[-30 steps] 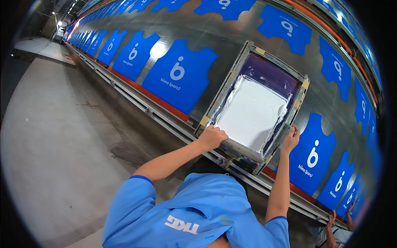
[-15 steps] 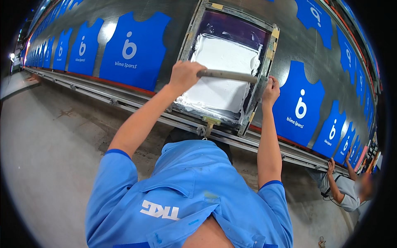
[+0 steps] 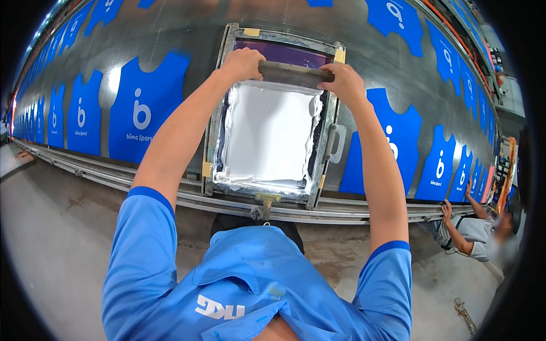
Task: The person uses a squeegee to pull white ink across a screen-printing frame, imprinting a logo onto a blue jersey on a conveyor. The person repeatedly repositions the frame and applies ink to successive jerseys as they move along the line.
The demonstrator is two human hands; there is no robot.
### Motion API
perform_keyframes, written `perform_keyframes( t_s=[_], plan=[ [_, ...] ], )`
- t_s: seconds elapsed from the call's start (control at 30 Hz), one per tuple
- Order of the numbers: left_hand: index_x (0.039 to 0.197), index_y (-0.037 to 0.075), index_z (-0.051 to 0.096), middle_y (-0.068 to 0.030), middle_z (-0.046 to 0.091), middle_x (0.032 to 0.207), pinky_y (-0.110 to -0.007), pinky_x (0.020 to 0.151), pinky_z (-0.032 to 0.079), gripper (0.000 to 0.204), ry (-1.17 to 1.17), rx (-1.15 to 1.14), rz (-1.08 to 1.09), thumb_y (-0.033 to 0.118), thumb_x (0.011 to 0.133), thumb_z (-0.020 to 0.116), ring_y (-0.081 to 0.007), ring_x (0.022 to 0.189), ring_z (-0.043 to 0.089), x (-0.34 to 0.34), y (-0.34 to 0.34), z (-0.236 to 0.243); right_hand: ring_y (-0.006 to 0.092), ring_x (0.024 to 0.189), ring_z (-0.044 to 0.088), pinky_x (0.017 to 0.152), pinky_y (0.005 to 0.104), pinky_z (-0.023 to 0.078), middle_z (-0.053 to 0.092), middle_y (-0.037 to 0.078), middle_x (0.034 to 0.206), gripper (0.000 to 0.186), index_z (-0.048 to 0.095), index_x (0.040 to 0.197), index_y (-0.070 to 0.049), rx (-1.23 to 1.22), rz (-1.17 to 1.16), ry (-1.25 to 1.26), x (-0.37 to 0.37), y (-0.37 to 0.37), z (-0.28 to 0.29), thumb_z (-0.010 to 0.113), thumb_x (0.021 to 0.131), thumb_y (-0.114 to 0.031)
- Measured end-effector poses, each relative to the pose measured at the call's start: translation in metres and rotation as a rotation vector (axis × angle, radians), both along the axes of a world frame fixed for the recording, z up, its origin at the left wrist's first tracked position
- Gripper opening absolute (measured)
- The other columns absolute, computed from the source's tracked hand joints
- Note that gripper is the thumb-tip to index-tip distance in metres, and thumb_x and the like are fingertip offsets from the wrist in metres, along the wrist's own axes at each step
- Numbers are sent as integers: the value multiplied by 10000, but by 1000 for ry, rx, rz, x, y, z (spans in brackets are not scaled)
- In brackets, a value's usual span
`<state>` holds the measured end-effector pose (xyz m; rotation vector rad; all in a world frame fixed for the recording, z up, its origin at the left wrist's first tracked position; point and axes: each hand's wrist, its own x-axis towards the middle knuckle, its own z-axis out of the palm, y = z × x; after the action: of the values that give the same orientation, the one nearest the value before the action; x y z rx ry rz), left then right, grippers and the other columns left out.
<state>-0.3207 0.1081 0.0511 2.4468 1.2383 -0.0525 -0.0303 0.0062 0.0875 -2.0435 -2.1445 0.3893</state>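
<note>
Gripped in my 2 hands was the grey bar (image 3: 293,74).
Left hand (image 3: 243,63) and right hand (image 3: 344,83) each pinched 1 end; it was across the screen frame (image 3: 296,39), at the far edge of the white paste (image 3: 270,133).

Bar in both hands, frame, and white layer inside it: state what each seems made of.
Bar: wood or metal, I can't tell which; dull grey-brown with a straight edge.
Frame: probably metal, given its hard, straight grey rails; the finish looks worn and stained.
White layer: likely thick ink or paste, judging by its ragged, smeared ridges.
</note>
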Motion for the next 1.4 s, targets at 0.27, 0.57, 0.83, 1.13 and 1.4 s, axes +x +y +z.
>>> perform_keyframes(
  t_s=[0.27,0.57,0.83,1.13,1.4],
  plan=[
    [1001,193,781,-85,754,902,-446,785,567,293,-25,61,15,312,737,828,-312,922,715,-3,8,-24,357,909,704,864,452,543,747,166,930,421,779,1003,-36,-195,-90,48,-10,35,-40,900,689,-288],
    [991,187,776,-91,753,920,-433,795,570,243,-6,112,2,289,774,807,-312,910,719,-30,-98,-21,392,843,675,795,463,538,713,196,833,292,783,906,-28,-81,-53,135,-36,-74,-43,871,720,-236],
    [939,204,769,-25,735,868,-448,769,493,167,-157,36,97,138,801,702,-256,866,704,-90,-276,-69,349,936,641,814,454,531,700,142,909,190,756,908,-45,59,9,250,-88,-243,-93,782,721,-29],
    [956,135,710,-38,714,956,-419,797,513,396,-168,166,10,476,773,795,-259,876,687,-92,-291,-26,311,966,648,824,424,535,695,108,932,397,669,1037,-58,1,114,192,-92,-260,-46,860,754,-261],
    [857,40,712,-156,712,783,-468,731,552,808,84,-209,-49,799,586,781,-352,853,713,-60,-220,-46,406,862,682,777,481,533,698,225,844,672,682,873,28,-410,83,125,-86,-193,-71,865,674,-587]
  ],
)
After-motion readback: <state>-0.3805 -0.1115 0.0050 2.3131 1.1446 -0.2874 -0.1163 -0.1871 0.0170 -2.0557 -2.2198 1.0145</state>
